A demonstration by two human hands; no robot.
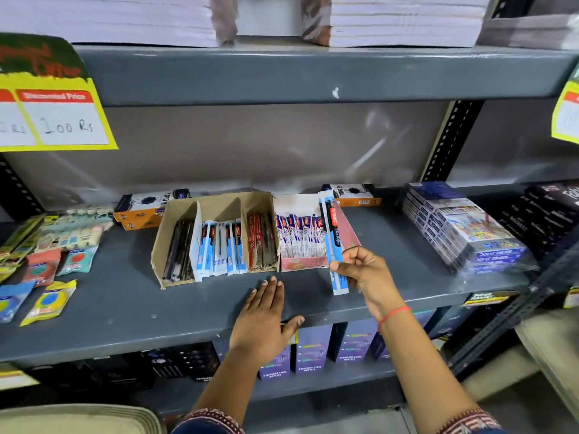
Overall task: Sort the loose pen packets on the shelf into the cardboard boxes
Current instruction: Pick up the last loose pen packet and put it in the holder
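On shelf [131,308]: right hand [363,270] grips one blue pen packet [332,239]; left hand [266,311] flat, empty. Next, probably: slot it among matching blue packets in cardboard box [216,242].

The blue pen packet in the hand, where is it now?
The right hand holds the blue pen packet upright, right of centre, before the pink box.

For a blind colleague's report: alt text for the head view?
The right hand holds a blue-and-white pen packet above a grey shelf, beside cardboard boxes of sorted pens; the left hand rests flat on the shelf.
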